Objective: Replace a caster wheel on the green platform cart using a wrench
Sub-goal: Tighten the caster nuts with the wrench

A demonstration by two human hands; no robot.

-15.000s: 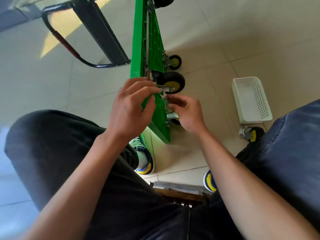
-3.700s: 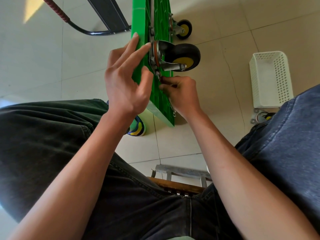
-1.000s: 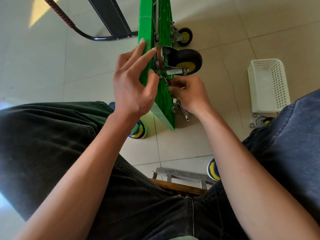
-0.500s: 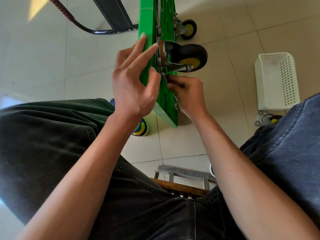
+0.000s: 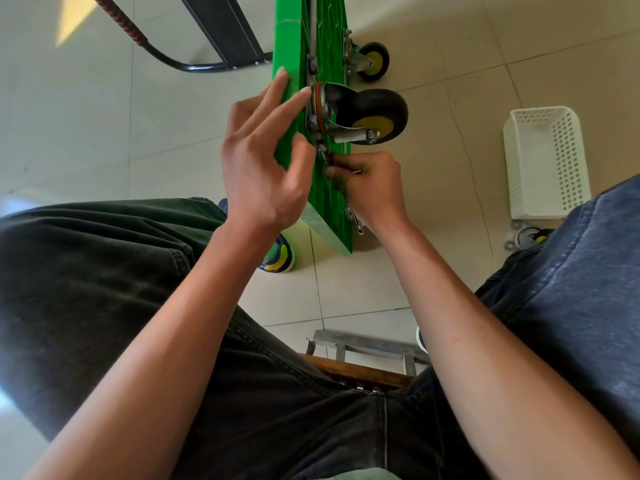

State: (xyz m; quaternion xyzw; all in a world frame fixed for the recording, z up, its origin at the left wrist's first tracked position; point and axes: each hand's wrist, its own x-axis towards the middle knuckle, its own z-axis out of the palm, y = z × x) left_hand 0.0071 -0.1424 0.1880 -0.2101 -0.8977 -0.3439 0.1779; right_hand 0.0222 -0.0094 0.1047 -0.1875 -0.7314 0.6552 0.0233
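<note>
- The green plastic platform cart (image 5: 328,188) is standing on edge on the tiled floor.
- The left hand (image 5: 263,168), fingers straight, is pressing on its edge.
- The right hand (image 5: 372,185) is clenching round a thin metal wrench (image 5: 356,223), apparently at a bolt under the black-and-yellow caster wheel (image 5: 374,116).
- A white perforated plastic basket (image 5: 545,161) is sitting well apart.

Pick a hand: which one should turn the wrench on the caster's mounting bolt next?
Right. The right hand already grips the wrench just below the caster wheel plate. The left hand is flat on the green platform cart, bracing it.
</note>
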